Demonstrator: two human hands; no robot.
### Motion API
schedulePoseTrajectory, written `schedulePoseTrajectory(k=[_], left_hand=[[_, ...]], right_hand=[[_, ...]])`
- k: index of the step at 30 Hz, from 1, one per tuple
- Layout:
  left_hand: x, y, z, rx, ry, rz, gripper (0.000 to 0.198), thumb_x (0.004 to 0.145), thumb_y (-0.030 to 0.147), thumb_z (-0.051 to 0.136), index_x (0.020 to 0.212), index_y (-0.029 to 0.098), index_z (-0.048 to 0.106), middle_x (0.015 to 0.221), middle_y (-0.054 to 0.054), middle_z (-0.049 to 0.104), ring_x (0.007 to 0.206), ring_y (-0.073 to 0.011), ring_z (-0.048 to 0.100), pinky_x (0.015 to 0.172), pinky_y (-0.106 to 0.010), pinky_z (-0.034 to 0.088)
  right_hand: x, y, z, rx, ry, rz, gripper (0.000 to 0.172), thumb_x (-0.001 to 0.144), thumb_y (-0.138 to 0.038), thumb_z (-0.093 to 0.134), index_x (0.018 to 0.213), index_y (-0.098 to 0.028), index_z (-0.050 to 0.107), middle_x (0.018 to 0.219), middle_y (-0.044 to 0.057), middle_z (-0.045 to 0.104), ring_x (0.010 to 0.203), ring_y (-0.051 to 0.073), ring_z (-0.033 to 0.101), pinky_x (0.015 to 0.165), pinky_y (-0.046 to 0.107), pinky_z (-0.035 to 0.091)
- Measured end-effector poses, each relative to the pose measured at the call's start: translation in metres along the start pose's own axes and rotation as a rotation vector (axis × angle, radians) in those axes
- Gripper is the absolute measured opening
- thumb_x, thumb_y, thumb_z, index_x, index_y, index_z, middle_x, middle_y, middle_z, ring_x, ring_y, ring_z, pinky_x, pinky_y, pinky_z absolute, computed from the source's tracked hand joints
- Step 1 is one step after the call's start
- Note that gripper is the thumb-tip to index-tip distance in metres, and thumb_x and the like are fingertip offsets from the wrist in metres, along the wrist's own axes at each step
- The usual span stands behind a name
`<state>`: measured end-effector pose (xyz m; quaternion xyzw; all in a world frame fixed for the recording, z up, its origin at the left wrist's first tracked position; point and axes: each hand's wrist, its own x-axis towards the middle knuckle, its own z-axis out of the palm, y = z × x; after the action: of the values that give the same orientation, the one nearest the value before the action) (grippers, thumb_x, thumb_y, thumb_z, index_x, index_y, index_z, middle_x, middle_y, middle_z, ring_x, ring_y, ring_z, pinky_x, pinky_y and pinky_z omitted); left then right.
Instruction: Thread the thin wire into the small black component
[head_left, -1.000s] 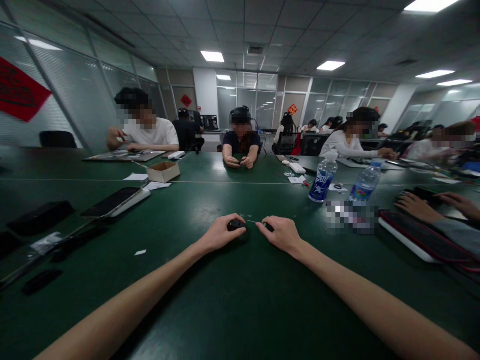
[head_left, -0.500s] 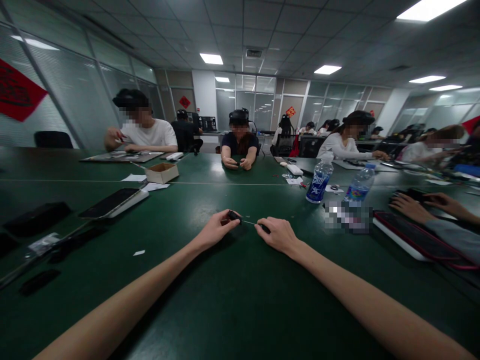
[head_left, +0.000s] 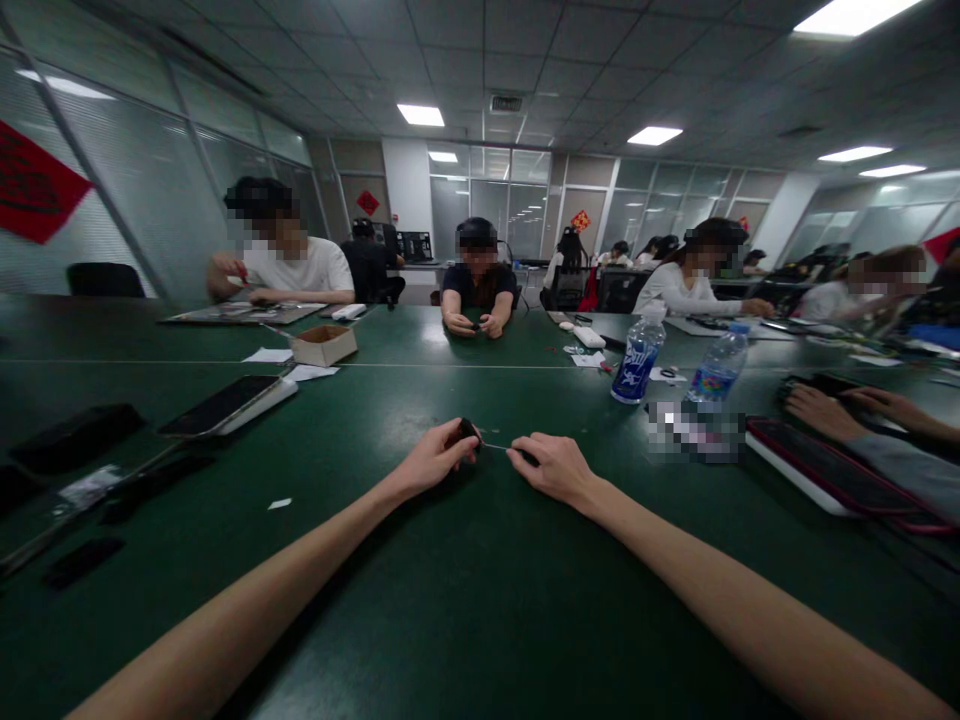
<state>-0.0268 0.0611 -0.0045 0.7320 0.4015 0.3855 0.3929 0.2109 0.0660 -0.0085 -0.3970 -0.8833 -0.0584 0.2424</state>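
- The left hand [head_left: 429, 465] has its fingers [head_left: 453, 437] curled and pressed together, pinching a small black piece [head_left: 470, 431].
- The right hand [head_left: 553, 470] has its fingers [head_left: 521, 452] curled in the same way, pinching a second black piece [head_left: 530, 457].
- A thin wire [head_left: 495, 447] runs between the two black pieces, held taut-looking above the table; it is too small to tell its exact make.
- Both hands hover close together over a dark green table [head_left: 420, 620], with a paper scrap [head_left: 279, 504] out to the left.
- To the left lies a smartphone [head_left: 221, 420]; farther off sits a cardboard box [head_left: 324, 345].
- To the right stand two plastic water bottles [head_left: 638, 359], beside a red-edged tablet case [head_left: 825, 475].
- A co-worker's hand [head_left: 821, 412] rests on a dark device at the right edge.
- Another co-worker [head_left: 478, 285] sits across the table, hands together.
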Motion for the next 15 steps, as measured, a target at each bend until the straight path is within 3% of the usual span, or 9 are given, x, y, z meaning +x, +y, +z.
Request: schedulePoseTrajectory(k=[15], left_hand=[[-0.0013,-0.0022,-0.0006,-0.118,-0.112,0.007,0.029,0.087,0.04,0.047,0.098,0.013,0.052,0.092,-0.008,0.065,0.069,-0.0132,0.06,0.063,-0.027,0.045]], right_hand=[[-0.0032,-0.0019,-0.0016,-0.074,-0.037,-0.073,0.04,0.096,-0.042,0.03,0.097,-0.019,0.063,0.075,0.004,0.062,0.06,0.01,0.05,0.052,0.022,0.024]])
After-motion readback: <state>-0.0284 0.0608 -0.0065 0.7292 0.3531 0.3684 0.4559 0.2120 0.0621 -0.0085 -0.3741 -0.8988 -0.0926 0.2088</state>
